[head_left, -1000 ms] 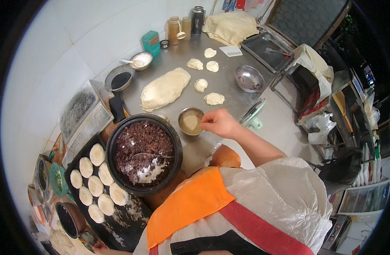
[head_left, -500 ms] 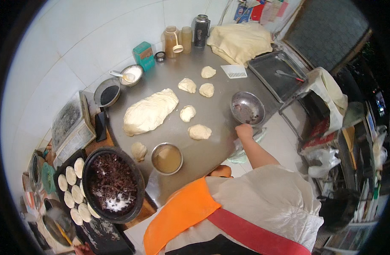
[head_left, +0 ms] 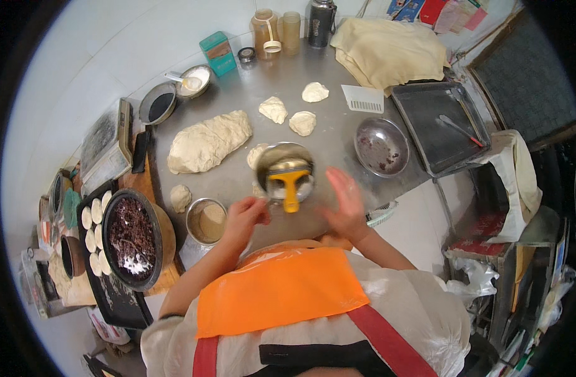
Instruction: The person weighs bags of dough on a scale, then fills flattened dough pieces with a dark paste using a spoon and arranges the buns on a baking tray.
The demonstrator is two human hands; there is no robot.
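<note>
A steel bowl point(head_left: 260, 164) is above the worktable, partly hiding dough pieces behind it. Across it lies a yellow-handled brush point(head_left: 291, 191) with a wide head; motion blurs its bristle end. At the bowl's lower left rim, my left hand point(head_left: 247, 215) has its fingers closed on the bowl. My right hand point(head_left: 346, 202), slightly blurred, is open on the bowl's right with fingers apart and nothing in them. A large dough mass point(head_left: 209, 142) rests beyond my left hand. Several small dough lumps lie farther off, one of them a dough piece point(head_left: 302, 123).
Left of my left arm are a steel bowl of tan liquid point(head_left: 195, 226), a dark pot of reddish-brown filling point(head_left: 132, 229) and a black tray point(head_left: 121, 300) of pale dough rounds. At right stand an emptied-looking steel bowl point(head_left: 381, 146), a white scraper point(head_left: 363, 98) and a black tray point(head_left: 426, 132).
My left hand has come from the far lower left to the table's middle with the bowl and brush. My right hand has left the right-hand bowl and moved left. The view has shifted.
</note>
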